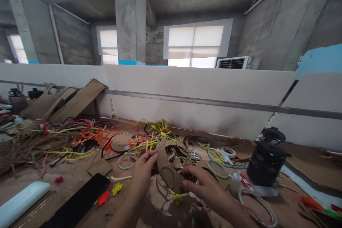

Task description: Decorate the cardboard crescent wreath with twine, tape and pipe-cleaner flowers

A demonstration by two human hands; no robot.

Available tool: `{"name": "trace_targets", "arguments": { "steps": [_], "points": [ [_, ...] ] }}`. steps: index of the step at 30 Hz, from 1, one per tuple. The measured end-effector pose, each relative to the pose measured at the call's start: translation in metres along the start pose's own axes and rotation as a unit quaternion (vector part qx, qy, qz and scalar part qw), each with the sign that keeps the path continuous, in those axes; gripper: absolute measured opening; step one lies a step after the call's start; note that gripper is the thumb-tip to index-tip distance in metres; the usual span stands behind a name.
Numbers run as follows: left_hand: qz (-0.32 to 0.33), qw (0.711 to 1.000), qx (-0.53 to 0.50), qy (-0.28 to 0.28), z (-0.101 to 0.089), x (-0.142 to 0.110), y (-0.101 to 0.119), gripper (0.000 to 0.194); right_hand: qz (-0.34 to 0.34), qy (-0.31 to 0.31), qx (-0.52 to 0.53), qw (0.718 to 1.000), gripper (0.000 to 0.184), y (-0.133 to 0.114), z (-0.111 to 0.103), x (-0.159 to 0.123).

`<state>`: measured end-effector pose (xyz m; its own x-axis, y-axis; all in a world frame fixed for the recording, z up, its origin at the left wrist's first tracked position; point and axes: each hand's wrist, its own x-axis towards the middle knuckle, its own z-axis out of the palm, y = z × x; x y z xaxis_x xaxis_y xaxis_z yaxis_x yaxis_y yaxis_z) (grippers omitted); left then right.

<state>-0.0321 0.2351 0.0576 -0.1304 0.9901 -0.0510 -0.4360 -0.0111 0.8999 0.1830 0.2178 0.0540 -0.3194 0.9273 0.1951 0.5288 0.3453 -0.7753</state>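
Observation:
A curved cut-out piece of brown cardboard (161, 156) is held tilted up over the table in front of me. It has a pointed upper end and a rounded disc on its lower part. My left hand (145, 165) pinches its left edge between thumb and fingers. At the lower right edge, my right hand (197, 182) has its fingers bent around the same piece. Part of the right fingers is hidden behind the cardboard. Just below hangs or lies a small yellow fuzzy piece (177, 198); which, I cannot tell.
Tangled coloured fuzzy strips (91, 135) spread across the back left. A black phone-like slab (80, 199) and a white case (25, 199) lie at front left. To the right are a black canister (267, 164), a small glue bottle (235, 181) and a ring (258, 206). Cardboard sheets (77, 103) lean behind.

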Motion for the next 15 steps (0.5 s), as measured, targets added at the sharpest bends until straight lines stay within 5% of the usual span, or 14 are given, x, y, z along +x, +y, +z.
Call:
{"name": "trace_targets", "arguments": {
  "steps": [5, 10, 13, 15],
  "points": [
    [-0.029, 0.999, -0.024, -0.034, 0.004, -0.011, 0.009, 0.031, 0.025, -0.042, 0.144, 0.988, 0.026, 0.012, 0.003, 0.001],
    [-0.082, 0.987, -0.039, -0.135, -0.001, -0.011, 0.013, 0.034, 0.069, -0.101, 0.279, 0.953, 0.033, 0.021, 0.000, 0.001],
    [-0.093, 0.979, -0.057, -0.174, -0.004, -0.010, 0.013, 0.032, 0.068, -0.103, 0.258, 0.958, 0.037, 0.015, -0.002, 0.001],
    [-0.087, 0.976, -0.074, -0.185, -0.006, -0.010, 0.015, 0.028, 0.024, -0.052, 0.171, 0.984, 0.036, 0.008, -0.005, 0.002]
  ]
}}
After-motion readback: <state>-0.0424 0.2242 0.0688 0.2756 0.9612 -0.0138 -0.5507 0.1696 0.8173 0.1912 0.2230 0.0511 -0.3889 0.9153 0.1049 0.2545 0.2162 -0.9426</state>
